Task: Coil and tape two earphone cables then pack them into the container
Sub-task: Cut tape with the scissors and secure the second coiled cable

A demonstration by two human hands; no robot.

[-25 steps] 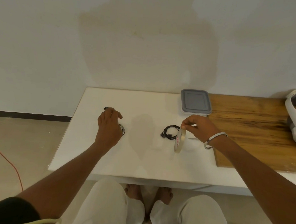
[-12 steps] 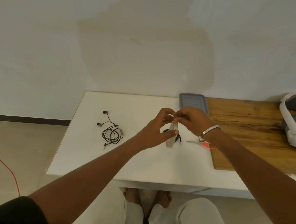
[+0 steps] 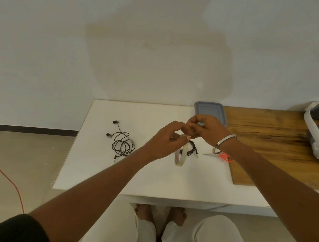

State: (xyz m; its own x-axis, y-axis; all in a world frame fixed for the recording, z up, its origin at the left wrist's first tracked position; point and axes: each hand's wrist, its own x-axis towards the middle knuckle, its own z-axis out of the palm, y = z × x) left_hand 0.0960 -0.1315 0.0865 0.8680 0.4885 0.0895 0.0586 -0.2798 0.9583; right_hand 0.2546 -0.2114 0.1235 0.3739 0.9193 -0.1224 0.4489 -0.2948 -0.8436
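Observation:
A loosely coiled black earphone cable [image 3: 122, 142] with two earbuds lies on the left of the white table [image 3: 151, 178]. A second, tighter black coil [image 3: 191, 151] lies near the middle, partly hidden behind a roll of clear tape [image 3: 180, 155]. My left hand [image 3: 165, 140] holds the tape roll upright above the table. My right hand [image 3: 204, 131], with a metal bangle on its wrist, pinches at the top of the roll where the tape end is. A container with a grey lid [image 3: 210, 112] stands closed at the back of the table.
Orange-handled scissors [image 3: 222, 156] lie right of the tight coil, beside the edge of a wooden board [image 3: 276, 146]. A white and grey headset [image 3: 318, 130] sits at the far right. An orange cord [image 3: 4, 175] runs across the floor on the left.
My left hand left the loose earphone coil and came over to the tape roll. Both hands now hold the roll above the tight coil, and the scissors are uncovered.

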